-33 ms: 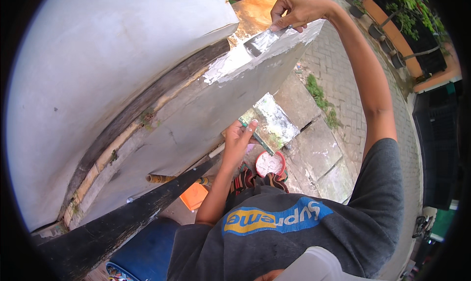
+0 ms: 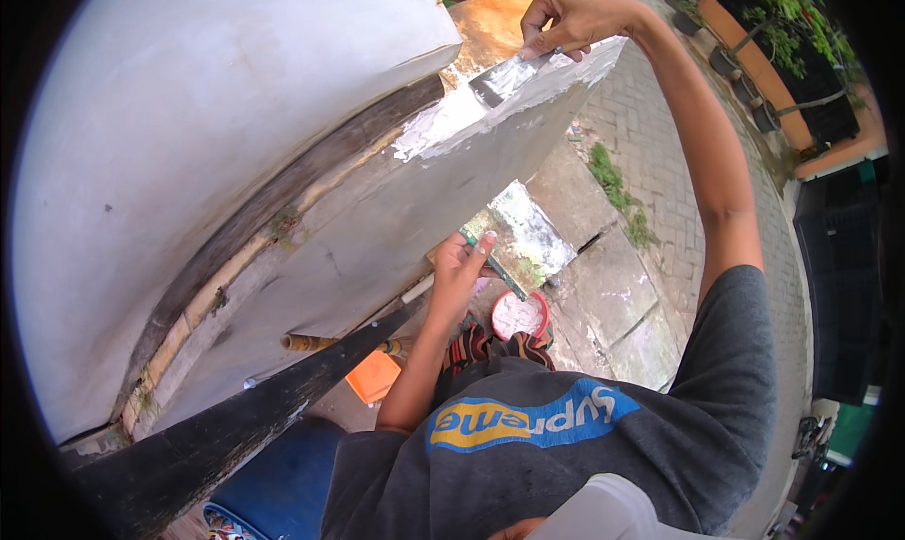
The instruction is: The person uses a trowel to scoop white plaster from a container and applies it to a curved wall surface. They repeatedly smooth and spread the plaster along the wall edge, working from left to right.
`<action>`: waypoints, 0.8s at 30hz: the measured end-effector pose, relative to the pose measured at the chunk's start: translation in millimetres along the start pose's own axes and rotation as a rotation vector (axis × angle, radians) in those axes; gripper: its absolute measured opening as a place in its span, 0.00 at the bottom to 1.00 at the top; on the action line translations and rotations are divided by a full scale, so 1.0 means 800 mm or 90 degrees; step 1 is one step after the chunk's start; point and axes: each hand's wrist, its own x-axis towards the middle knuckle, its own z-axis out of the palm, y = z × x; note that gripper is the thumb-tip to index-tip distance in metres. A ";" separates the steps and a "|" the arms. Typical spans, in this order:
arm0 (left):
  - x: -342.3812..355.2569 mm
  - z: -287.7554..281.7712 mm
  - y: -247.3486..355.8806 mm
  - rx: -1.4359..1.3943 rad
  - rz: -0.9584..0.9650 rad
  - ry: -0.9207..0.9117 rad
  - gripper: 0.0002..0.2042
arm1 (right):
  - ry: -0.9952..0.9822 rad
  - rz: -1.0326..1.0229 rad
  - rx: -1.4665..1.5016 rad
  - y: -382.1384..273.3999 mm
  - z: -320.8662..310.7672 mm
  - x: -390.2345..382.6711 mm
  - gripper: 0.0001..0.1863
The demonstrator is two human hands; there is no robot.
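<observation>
Head view: right hand (image 2: 575, 17) grips scraper (image 2: 509, 76); left hand (image 2: 459, 276) clasps board (image 2: 518, 238); tub (image 2: 518, 316) holds white putty.

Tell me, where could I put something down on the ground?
Bare slabs lie right of the small red bowl, beside the brick paving. Under the left hand, the bowl, sandals and orange piece crowd together.

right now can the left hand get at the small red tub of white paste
Probably yes: the red tub sits just below the left hand with nothing between, but that hand holds a flat board, so it is not free.
</observation>
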 end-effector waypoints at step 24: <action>-0.007 0.023 0.012 0.022 -0.017 0.024 0.12 | 0.093 -0.009 0.045 0.027 -0.031 -0.023 0.16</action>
